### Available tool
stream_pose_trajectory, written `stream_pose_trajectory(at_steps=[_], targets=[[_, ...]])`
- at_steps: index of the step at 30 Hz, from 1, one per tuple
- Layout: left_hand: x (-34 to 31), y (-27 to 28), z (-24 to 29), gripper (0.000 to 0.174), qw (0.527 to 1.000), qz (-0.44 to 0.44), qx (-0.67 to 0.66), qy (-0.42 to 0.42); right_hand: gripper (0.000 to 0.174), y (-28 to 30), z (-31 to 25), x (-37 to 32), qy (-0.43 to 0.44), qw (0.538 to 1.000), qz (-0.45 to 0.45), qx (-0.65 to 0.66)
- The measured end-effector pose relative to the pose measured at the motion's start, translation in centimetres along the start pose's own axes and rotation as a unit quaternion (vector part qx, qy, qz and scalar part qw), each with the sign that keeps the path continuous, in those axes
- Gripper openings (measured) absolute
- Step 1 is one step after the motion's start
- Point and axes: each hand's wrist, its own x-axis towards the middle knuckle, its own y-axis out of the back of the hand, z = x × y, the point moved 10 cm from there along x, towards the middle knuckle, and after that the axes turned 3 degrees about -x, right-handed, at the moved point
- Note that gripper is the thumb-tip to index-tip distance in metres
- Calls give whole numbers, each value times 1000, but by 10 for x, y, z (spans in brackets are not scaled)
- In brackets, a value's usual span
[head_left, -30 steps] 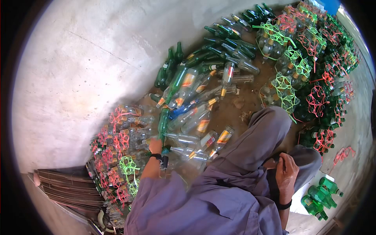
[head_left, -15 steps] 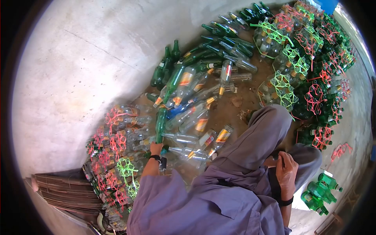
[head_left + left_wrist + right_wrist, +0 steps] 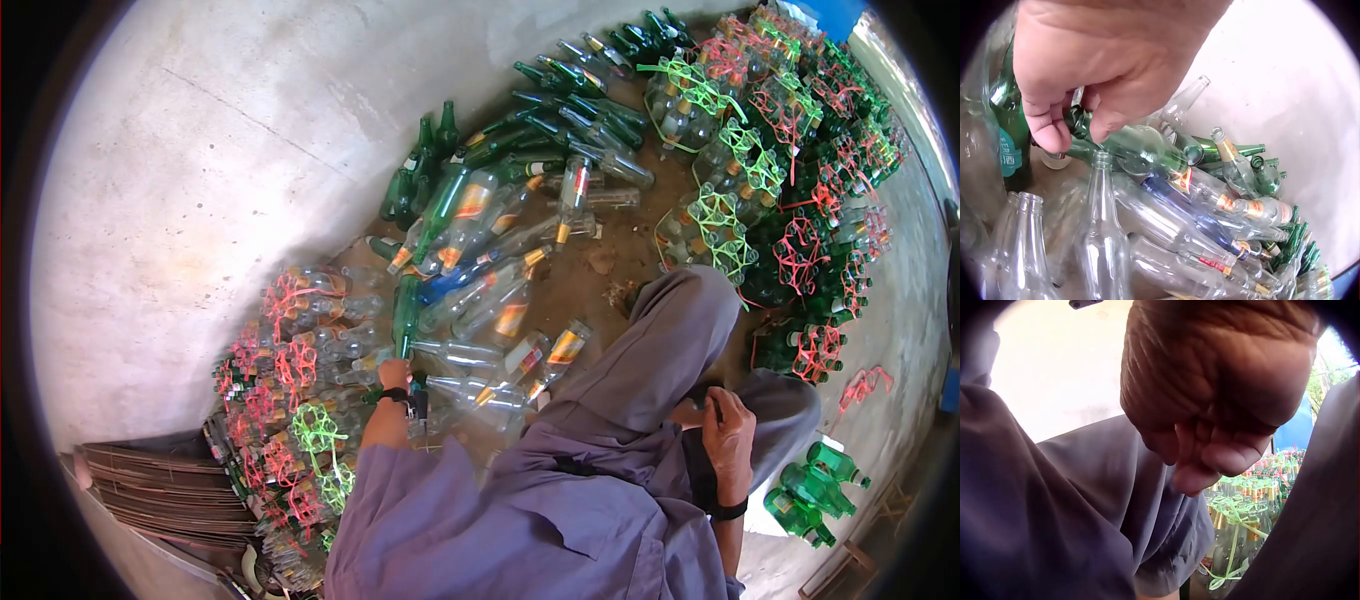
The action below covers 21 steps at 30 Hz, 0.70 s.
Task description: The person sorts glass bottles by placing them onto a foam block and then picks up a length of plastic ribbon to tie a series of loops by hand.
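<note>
My left hand (image 3: 395, 376) pinches the neck of a green glass bottle (image 3: 405, 312) between thumb and fingers. In the left wrist view this green bottle (image 3: 1141, 145) slants away from the fingertips over other loose bottles. Close below that hand are a clear bottle (image 3: 1102, 231) with its mouth upward and a blue bottle (image 3: 1185, 209) lying on its side. To the left stands another green bottle (image 3: 1010, 119) with a teal label. My right hand (image 3: 730, 438) hangs loosely curled near the bent knee, holding nothing; its fingers (image 3: 1229, 457) show from below in the right wrist view.
Bundles of bottles tied with pink and green straps (image 3: 725, 225) line the right side; more strapped bundles (image 3: 295, 350) stand at the left. Loose bottles (image 3: 575, 190) cover the floor ahead, up to a pale wall (image 3: 220, 150). Several green bottles (image 3: 815, 490) lie at the lower right.
The left hand, blurred beside the green bottle's neck a second ago, now has its fingers at the neck's end. The head view has shifted slightly. The right hand stays as it was.
</note>
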Motion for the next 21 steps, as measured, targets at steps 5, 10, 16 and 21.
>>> stream_pose_trajectory(at_steps=[5, 10, 16, 21], targets=[[-1, 11, 20, 18, 996, 41, 64, -37, 13, 2, -4, 3, -5, 1000, -9, 8], [0, 19, 68, 24, 937, 98, 196, -271, 13, 2, -4, 2, 2, 1000, 1, 26], [-84, -2, 194, 34, 890, 116, 312, -311, 11, 8, 6, -5, 5, 998, 28, 47], [-97, -19, 260, 26, 820, 131, 375, -412, 11, 13, 11, -5, 4, 998, 26, 59]])
